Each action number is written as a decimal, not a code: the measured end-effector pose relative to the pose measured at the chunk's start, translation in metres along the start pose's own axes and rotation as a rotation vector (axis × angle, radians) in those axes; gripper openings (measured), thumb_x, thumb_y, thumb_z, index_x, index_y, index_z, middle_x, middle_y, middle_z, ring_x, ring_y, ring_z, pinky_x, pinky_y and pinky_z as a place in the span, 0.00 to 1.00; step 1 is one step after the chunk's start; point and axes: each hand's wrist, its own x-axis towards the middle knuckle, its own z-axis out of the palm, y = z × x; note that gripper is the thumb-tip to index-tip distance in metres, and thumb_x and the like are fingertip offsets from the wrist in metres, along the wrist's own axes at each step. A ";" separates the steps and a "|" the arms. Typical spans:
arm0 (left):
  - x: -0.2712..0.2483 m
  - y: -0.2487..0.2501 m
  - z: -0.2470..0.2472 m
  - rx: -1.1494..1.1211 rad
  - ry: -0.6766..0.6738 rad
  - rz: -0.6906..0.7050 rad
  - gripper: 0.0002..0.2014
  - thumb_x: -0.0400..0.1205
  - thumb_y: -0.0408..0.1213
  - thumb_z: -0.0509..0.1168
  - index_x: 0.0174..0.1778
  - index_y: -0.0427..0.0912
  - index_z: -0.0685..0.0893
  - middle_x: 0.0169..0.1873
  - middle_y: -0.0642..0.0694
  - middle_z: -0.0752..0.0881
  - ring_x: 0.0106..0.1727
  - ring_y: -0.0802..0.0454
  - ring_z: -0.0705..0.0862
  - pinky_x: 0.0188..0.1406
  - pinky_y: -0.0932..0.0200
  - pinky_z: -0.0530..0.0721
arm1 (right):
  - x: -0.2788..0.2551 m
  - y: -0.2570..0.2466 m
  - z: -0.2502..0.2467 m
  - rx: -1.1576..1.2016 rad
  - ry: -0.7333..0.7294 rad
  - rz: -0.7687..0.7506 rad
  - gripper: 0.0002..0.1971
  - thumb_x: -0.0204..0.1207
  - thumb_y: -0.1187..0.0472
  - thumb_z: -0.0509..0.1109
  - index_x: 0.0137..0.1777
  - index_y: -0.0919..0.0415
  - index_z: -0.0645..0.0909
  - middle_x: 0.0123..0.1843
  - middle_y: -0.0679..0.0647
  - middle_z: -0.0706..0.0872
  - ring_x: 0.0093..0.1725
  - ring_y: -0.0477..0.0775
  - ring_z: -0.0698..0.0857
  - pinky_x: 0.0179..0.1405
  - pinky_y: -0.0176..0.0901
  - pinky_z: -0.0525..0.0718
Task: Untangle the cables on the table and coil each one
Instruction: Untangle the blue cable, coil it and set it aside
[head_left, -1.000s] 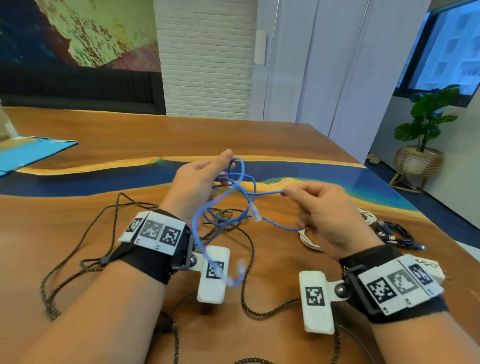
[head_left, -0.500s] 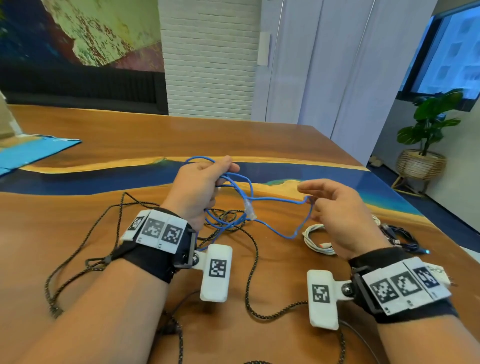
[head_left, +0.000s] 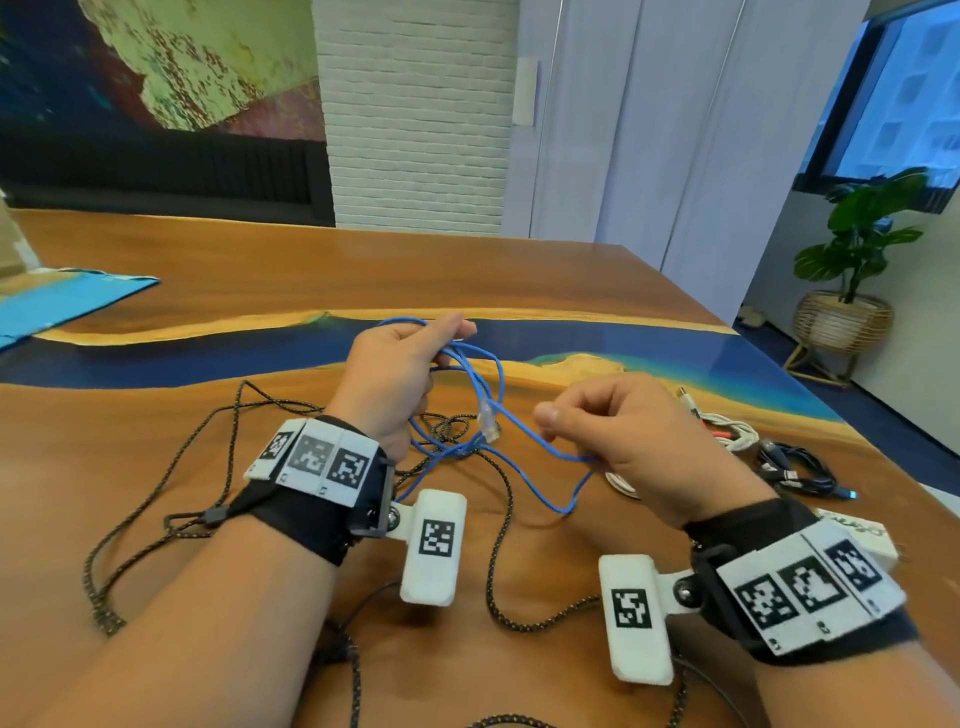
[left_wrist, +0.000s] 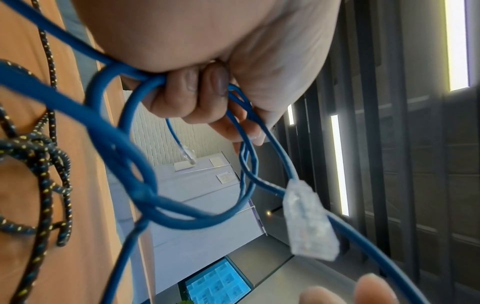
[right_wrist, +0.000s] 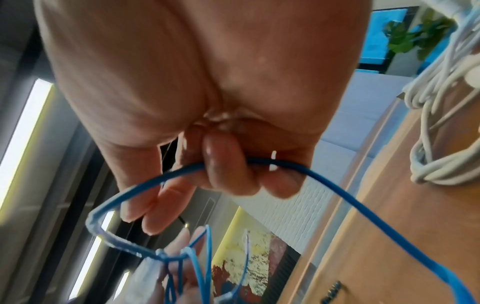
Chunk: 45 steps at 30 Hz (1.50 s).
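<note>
We grip blue cable (head_left: 524, 441) loops in our left hand (head_left: 395, 374), right hand (head_left: 618, 436) pinching a strand; black cord (head_left: 156, 499) lies loose on the desk (head_left: 208, 270), uncoiled.

Right hand (head_left: 631, 441) has drawn blue cable (head_left: 540, 452) nearer.

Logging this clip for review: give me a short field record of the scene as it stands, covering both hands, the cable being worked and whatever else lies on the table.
left hand: grips a bunch of loops of the blue cable, lifted off the table
right hand: curled fingers hold one strand of the same cable
blue cable connector: clear plug hangs free between the hands
black braided cable: loose on the wooden table, uncoiled
white cable: bundled, right of the right hand
black cable bundle: farther right
stage: blue cable partly looped
</note>
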 end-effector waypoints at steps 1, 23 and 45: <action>0.001 0.000 -0.001 -0.010 0.017 -0.007 0.12 0.86 0.46 0.70 0.46 0.43 0.94 0.24 0.53 0.75 0.19 0.56 0.60 0.15 0.63 0.58 | 0.000 -0.001 -0.003 0.058 0.040 -0.006 0.14 0.80 0.61 0.75 0.32 0.61 0.85 0.22 0.44 0.80 0.22 0.38 0.75 0.26 0.26 0.72; -0.002 -0.006 0.006 -0.062 -0.084 -0.060 0.14 0.87 0.48 0.68 0.42 0.45 0.95 0.31 0.47 0.75 0.19 0.56 0.57 0.15 0.63 0.55 | 0.005 0.011 -0.001 -0.029 0.082 0.119 0.13 0.82 0.60 0.74 0.65 0.51 0.86 0.50 0.52 0.94 0.47 0.46 0.92 0.42 0.33 0.87; 0.004 -0.001 -0.006 -0.028 -0.101 -0.180 0.12 0.79 0.44 0.77 0.48 0.37 0.90 0.37 0.48 0.89 0.23 0.56 0.60 0.17 0.65 0.60 | 0.011 0.007 -0.027 0.704 0.600 -0.141 0.08 0.87 0.63 0.66 0.46 0.57 0.83 0.20 0.46 0.64 0.22 0.49 0.59 0.29 0.43 0.73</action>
